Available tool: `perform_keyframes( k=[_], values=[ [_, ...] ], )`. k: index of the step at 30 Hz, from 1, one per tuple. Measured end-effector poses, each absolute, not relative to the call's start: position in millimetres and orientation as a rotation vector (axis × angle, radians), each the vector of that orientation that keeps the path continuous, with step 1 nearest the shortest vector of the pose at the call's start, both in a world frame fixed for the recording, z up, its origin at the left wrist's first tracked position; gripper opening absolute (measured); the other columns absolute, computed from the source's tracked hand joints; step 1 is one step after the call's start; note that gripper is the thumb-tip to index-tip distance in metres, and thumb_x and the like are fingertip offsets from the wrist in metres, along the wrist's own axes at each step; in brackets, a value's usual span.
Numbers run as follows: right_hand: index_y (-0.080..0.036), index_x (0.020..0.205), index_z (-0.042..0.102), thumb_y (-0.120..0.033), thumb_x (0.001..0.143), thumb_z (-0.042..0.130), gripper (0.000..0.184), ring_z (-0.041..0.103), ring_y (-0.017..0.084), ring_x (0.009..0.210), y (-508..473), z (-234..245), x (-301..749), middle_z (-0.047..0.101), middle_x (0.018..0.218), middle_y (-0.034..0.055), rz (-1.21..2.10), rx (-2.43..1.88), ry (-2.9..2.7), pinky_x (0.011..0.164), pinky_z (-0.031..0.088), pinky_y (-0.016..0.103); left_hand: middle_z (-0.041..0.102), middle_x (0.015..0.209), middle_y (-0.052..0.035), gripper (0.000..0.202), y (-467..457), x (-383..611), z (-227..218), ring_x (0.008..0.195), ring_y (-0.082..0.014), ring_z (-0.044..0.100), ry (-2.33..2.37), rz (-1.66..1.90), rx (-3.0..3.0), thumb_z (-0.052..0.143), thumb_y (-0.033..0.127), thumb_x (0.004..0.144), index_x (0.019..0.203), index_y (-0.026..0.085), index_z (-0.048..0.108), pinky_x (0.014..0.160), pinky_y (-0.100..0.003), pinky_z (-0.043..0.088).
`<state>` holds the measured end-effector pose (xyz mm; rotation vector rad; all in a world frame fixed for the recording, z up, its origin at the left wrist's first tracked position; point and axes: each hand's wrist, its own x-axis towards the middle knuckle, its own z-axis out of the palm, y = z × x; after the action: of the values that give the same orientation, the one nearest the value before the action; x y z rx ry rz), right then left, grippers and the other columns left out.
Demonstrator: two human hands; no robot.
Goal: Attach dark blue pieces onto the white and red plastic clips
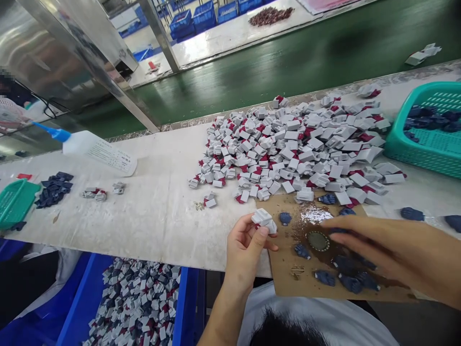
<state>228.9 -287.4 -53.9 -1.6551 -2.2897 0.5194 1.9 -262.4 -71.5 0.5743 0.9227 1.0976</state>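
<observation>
Light-grey, blocky plastic piece with a maroon part (264, 220), pinched in the left hand (245, 247) above the table edge.
Its thumb and fingers are closed on it, just beside a wet brown cardboard sheet (284, 281) scattered with small dark-blue moulded pieces (325, 278); over these reaches the right hand (382, 242), fingertips near one, grip unclear. Beyond lies a broad heap of similar grey-and-maroon pieces (288, 149).

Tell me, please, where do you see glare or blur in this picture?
Head view: strong white glare on the wet part of the cardboard; softer reflections on the steel panel at upper left; the right hand looks blurred, perhaps from motion, while the left hand and the grey-and-red part it holds look clearer.
</observation>
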Motion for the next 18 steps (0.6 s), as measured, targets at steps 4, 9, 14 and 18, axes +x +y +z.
perform_keyframes(
  k=[4, 9, 14, 18],
  values=[
    [-0.022, 0.081, 0.046, -0.036, 0.096, 0.035, 0.024, 0.05, 0.01, 0.042, -279.2, -57.8, 227.5, 0.052, 0.055, -0.0046, 0.434, -1.496, -2.413, 0.04, 0.034, 0.023, 0.066, 0.076, -0.0008, 0.027, -263.1, 5.6, -67.5, 0.066, -0.0087, 0.063, 0.923, 1.118, 0.538, 0.078, 0.029, 0.07, 0.089, 0.014, 0.066, 0.051, -0.013, 0.054],
    [-0.018, 0.068, 0.044, -0.019, 0.094, 0.038, 0.027, 0.047, 0.013, 0.052, -279.2, -71.2, 217.9, 0.047, 0.06, -0.0007, 0.161, -1.196, -2.618, 0.052, 0.033, 0.028, 0.068, 0.075, -0.0015, 0.03, -267.9, 6.1, -56.1, 0.067, -0.0103, 0.066, 0.946, 1.079, 0.447, 0.081, 0.026, 0.065, 0.084, 0.013, 0.064, 0.054, -0.013, 0.053],
    [-0.016, 0.082, 0.056, -0.003, 0.089, 0.038, 0.024, 0.048, 0.017, 0.067, -284.0, -76.8, 219.6, 0.052, 0.073, 0.0032, 0.104, -1.106, -2.748, 0.064, 0.035, 0.033, 0.07, 0.078, -0.0028, 0.036, -271.8, 1.9, -51.7, 0.071, -0.0155, 0.069, 0.856, 0.944, 0.414, 0.085, 0.027, 0.06, 0.081, 0.013, 0.059, 0.056, -0.015, 0.054],
    [-0.018, 0.074, 0.054, -0.009, 0.092, 0.036, 0.027, 0.049, 0.016, 0.063, -281.2, -67.3, 215.7, 0.053, 0.067, 0.0018, 0.218, -1.158, -2.604, 0.061, 0.036, 0.032, 0.069, 0.074, -0.0023, 0.04, -274.5, 6.0, -51.2, 0.072, -0.0176, 0.07, 0.844, 0.942, 0.41, 0.086, 0.029, 0.057, 0.079, 0.013, 0.057, 0.054, -0.014, 0.053]
  ],
)
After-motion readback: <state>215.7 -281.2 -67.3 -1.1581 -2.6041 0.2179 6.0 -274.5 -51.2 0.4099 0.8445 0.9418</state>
